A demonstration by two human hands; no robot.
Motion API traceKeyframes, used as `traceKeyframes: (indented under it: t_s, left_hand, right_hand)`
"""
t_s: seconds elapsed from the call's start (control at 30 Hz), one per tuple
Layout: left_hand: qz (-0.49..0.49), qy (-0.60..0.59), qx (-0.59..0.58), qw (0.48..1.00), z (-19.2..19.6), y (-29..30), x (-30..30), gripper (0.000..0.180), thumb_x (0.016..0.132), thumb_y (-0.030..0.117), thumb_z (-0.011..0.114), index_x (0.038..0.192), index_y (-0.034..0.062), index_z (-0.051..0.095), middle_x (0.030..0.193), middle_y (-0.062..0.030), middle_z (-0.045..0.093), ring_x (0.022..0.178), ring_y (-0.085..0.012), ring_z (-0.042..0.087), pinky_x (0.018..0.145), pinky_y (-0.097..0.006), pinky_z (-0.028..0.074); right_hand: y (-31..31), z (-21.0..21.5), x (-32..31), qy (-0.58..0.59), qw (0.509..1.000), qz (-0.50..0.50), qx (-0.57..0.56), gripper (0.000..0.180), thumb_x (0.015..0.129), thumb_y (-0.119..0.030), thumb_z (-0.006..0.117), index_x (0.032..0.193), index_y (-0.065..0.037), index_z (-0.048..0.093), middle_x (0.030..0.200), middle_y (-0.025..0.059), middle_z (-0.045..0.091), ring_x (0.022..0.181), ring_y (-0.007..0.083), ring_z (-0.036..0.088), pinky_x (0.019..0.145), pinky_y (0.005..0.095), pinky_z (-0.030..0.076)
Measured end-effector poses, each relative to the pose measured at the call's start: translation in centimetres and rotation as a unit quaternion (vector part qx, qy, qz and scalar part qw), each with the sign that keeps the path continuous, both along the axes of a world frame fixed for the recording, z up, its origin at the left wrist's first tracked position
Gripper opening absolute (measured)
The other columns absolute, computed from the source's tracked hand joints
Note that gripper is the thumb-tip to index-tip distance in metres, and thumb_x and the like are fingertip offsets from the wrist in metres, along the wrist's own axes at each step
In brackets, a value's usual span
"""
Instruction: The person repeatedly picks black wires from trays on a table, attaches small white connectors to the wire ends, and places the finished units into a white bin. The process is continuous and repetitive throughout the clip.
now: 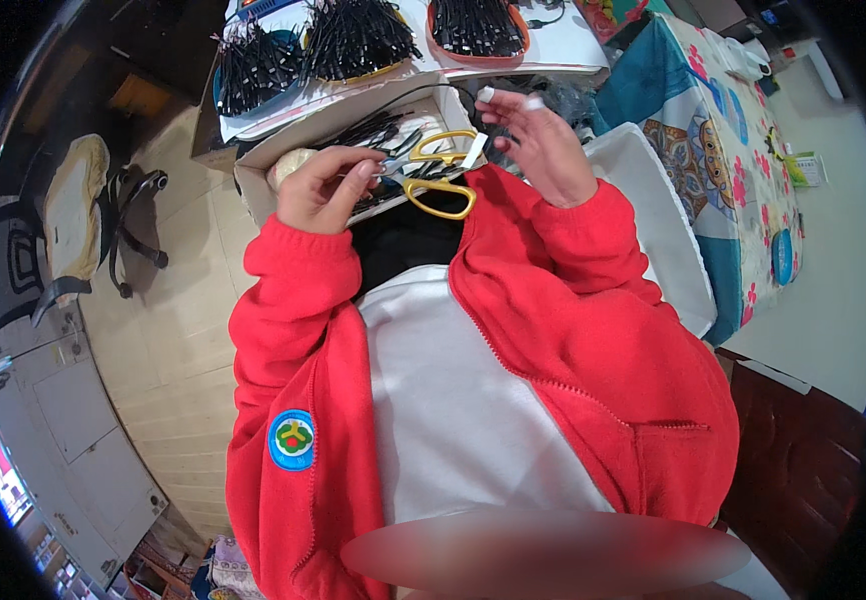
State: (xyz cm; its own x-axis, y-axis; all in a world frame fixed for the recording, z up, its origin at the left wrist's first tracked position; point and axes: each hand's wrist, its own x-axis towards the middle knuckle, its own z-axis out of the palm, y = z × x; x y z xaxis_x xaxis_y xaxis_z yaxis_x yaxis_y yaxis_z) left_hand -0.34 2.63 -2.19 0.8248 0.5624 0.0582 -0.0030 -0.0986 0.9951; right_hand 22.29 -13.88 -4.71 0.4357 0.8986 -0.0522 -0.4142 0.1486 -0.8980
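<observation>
your left hand (328, 188) has thumb and fingertips near each other at the blade end of the yellow-handled scissors (440, 197); whether they pinch anything, i cannot tell. the scissors lie over the open box (303, 137) before you, handles toward your right. your right hand (545, 148) is raised just beside those handles, fingers parted and slightly curled, with white coverings on two fingertips. beyond, bundles of black cables (353, 40) fill containers on the white surface (575, 50).
</observation>
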Motion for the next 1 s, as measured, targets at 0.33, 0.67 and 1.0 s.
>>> traceKeyframes:
  t_s: [0.33, 0.67, 1.0]
  left_hand:
    - [0.104, -0.043, 0.169, 0.979, 0.2, 1.8, -1.6, 0.016, 0.085, 0.004, 0.061, 0.100, 0.0012, 0.066, 0.094, -0.0074, 0.064, 0.082, -0.0137, 0.059, 0.073, -0.024, 0.047]
    - [0.287, 0.308, 0.300, 0.856, -3.9, 7.4, -9.4, 0.053, 0.086, 0.033, 0.063, 0.128, 0.0054, 0.049, 0.115, -0.0166, 0.057, 0.097, -0.0268, 0.058, 0.082, -0.036, 0.047]
    - [0.163, 0.204, 0.208, 0.943, -7.2, 5.9, -10.8, 0.037, 0.092, 0.035, 0.051, 0.112, 0.0031, 0.053, 0.084, -0.0036, 0.056, 0.065, -0.0133, 0.048, 0.058, -0.027, 0.043]
  right_hand:
    - [-0.6, -0.6, 0.9, 0.131, 0.990, 0.040, 0.037, 0.048, 0.097, -0.040, 0.037, 0.122, -0.002, 0.052, 0.128, 0.0089, 0.049, 0.111, 0.0182, 0.046, 0.085, 0.0291, 0.039]
    - [-1.9, -2.7, -0.7, -0.128, 0.979, 0.114, -0.111, 0.076, 0.080, -0.011, 0.069, 0.141, -0.002, 0.023, 0.132, 0.0165, 0.040, 0.123, 0.0234, 0.040, 0.102, 0.0344, 0.036]
    - [0.4, -6.1, 0.2, -0.116, 0.977, 0.148, -0.101, 0.077, 0.081, -0.007, 0.067, 0.142, -0.003, 0.019, 0.125, 0.0132, 0.048, 0.113, 0.0178, 0.049, 0.098, 0.0313, 0.039]
